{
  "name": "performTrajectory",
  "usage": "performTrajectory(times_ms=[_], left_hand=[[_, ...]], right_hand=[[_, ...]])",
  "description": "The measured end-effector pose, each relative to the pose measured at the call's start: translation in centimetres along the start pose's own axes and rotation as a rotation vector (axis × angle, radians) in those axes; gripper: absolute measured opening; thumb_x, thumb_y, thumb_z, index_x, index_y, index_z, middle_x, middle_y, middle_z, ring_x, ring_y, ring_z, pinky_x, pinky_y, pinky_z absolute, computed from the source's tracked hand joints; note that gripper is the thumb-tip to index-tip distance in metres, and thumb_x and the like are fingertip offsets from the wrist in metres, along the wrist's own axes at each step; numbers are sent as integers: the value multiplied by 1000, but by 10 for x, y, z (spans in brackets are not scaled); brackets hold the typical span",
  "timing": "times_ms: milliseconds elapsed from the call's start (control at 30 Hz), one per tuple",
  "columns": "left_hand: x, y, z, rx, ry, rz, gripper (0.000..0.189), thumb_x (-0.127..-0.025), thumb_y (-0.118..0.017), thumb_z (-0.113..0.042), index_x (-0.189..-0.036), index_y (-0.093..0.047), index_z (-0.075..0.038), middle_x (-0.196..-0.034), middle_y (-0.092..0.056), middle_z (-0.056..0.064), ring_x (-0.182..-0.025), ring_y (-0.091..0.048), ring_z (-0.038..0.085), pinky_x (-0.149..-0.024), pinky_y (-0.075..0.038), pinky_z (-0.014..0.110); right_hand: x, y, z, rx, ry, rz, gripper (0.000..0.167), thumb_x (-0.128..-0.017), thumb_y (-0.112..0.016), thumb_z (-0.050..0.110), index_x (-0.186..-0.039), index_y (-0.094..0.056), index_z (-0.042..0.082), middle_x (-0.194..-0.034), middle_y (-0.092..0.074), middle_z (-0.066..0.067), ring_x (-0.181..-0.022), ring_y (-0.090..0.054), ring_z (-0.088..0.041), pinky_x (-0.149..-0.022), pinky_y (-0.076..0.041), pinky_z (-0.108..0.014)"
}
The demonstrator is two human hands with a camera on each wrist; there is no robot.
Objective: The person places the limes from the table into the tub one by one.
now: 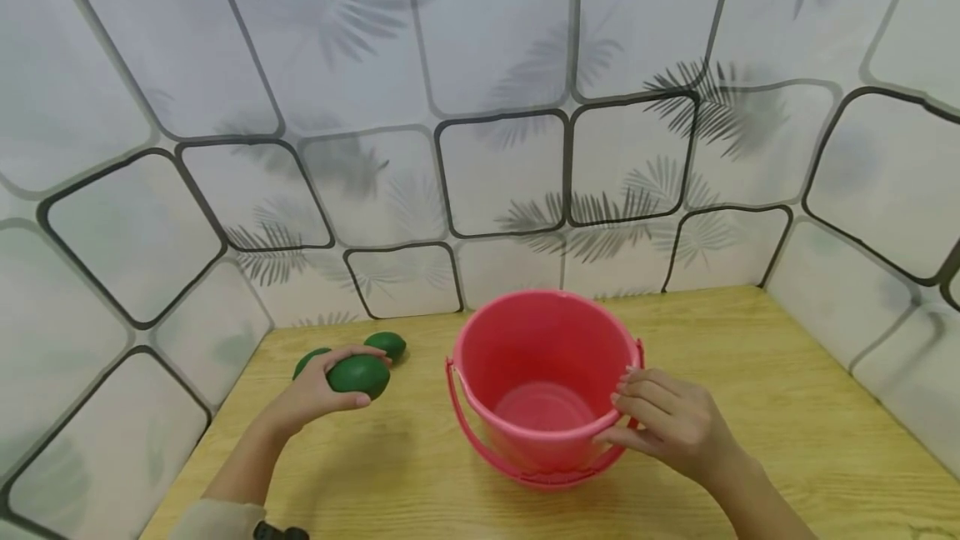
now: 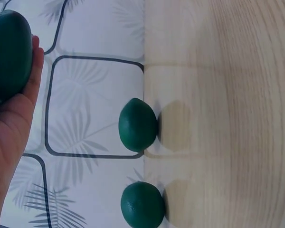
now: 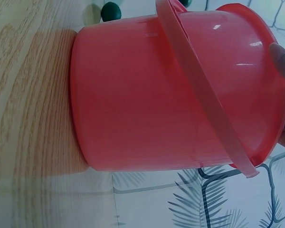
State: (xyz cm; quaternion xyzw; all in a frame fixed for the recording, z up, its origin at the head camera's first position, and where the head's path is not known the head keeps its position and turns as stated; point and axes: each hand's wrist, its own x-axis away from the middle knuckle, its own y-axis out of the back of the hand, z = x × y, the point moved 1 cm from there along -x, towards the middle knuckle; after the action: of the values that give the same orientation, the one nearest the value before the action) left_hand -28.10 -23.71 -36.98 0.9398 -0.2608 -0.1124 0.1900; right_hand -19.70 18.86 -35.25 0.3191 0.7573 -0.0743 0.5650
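My left hand point(image 1: 311, 397) holds a smooth dark green lime point(image 1: 360, 377) with pointed ends, thumb below and fingers over the top. In the left wrist view this lime point(image 2: 9, 57) is raised above the table. Two more limes rest on the wood near the back wall, one point(image 1: 386, 345) just beyond the hand and the other point(image 1: 306, 361) partly hidden behind it. With its thumb outside and fingers over the edge, my right hand point(image 1: 675, 422) grips the rim of a pink bucket point(image 1: 551, 332). The bucket stands upright, and no contents show inside.
The bucket's handle point(image 1: 480, 445) hangs down on the near side. Beneath everything is a light wooden table point(image 1: 750, 357). Patterned wall covering point(image 1: 502, 173) with leaf prints encloses the back and both sides. A dark band point(image 1: 277, 532) sits at the left wrist.
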Motion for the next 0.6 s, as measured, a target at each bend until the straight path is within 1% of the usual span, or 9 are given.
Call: performTrajectory(times_ms=[233,367,467,533,600], left_hand=[[-4,-6,-11,33,-39,47,54,-82,-72,-7,-131,-49,2,-120,-64,-4,-102,-62,14,-79,-54,36],[-6,-7,-19,43,-48,65,54,-82,-72,-9,-130,-50,2,-120,-63,-6,-103,-61,14,-80,-54,36],[-7,-7,-24,51,-58,88,52,-82,-72,-9,-130,-53,-3,-122,-62,-8,-106,-60,14,-82,-53,36],[-8,-6,-27,62,-71,108,50,-82,-71,-8,-129,-54,-5,-124,-62,-5,-108,-59,15,-83,-53,36],[-9,-5,-29,70,-88,127,50,-82,-71,-8,-130,-54,-5,-125,-61,0,-109,-59,16,-84,-53,36]], right_hand=[[1,0,0,-8,-7,5,47,-87,-65,41,-60,-67,2,-61,-64,-8,-53,-60,-19,-46,-51,-29],[2,1,1,-8,-8,3,47,-87,-65,41,-60,-67,2,-61,-64,-8,-53,-60,-19,-46,-51,-29],[2,1,1,3,-16,9,47,-87,-64,42,-60,-66,3,-61,-64,-8,-54,-60,-19,-46,-51,-29],[3,0,1,8,-21,12,47,-87,-64,42,-60,-67,3,-61,-64,-8,-54,-60,-19,-46,-52,-29],[3,0,1,7,-24,15,47,-87,-64,42,-60,-67,3,-62,-64,-8,-54,-61,-19,-47,-52,-29]])
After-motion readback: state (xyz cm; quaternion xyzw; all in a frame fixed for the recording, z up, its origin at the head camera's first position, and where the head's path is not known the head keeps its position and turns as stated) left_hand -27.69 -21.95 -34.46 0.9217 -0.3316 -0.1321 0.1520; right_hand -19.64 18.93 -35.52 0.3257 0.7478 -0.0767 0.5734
